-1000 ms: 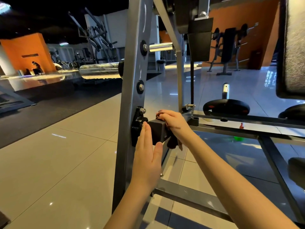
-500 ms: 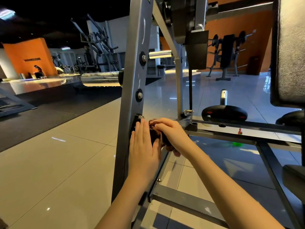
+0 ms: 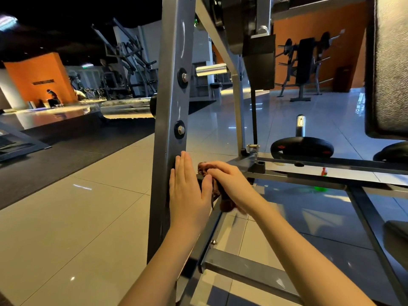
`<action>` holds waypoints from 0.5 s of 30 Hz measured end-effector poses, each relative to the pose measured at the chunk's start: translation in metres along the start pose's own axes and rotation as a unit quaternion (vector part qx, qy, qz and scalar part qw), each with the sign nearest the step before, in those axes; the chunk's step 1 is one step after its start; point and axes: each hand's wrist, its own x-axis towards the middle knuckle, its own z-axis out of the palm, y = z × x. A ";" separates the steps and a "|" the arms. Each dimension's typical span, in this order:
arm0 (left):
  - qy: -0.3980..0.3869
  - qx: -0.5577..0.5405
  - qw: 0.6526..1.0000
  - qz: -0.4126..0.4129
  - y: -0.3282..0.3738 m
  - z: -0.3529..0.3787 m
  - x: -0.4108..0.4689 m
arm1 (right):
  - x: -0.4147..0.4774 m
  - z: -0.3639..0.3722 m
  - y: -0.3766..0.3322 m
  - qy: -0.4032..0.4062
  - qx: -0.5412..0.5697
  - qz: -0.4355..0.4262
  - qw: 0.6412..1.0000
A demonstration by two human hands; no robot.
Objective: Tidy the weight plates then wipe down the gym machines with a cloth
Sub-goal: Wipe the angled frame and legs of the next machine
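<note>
The dark brown cloth (image 3: 226, 204) is bunched low against the joint just right of the grey upright (image 3: 171, 89). A second ago the black bracket there lay bare; now cloth and hands cover it. The right hand (image 3: 230, 184) has its grip clamped on the cloth. The left hand (image 3: 187, 192), grip apart and fingers straight, has slid higher, flat against the upright. A black weight plate (image 3: 302, 147) sits behind.

The left hand (image 3: 187, 191) now lies higher on the grey upright (image 3: 170, 102), flat, its fingertips over the spot where a black clamp showed a second ago. The right hand (image 3: 231, 184) sits closer to it, and the brown cloth (image 3: 226, 205) (barely seen before) now bunches out above and below its fingers.
</note>
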 end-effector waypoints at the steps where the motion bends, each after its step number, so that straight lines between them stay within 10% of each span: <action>1: 0.011 -0.008 1.000 -0.002 0.001 0.002 -0.001 | 0.001 -0.001 0.003 0.001 0.013 -0.004 1.000; 9: 0.034 -0.003 0.999 0.005 0.000 0.006 -0.004 | 0.039 -0.006 0.023 0.090 -0.016 0.078 0.993; 15: 0.059 -0.032 0.998 0.013 -0.004 0.013 -0.003 | 0.005 0.012 0.013 0.050 0.067 -0.017 0.996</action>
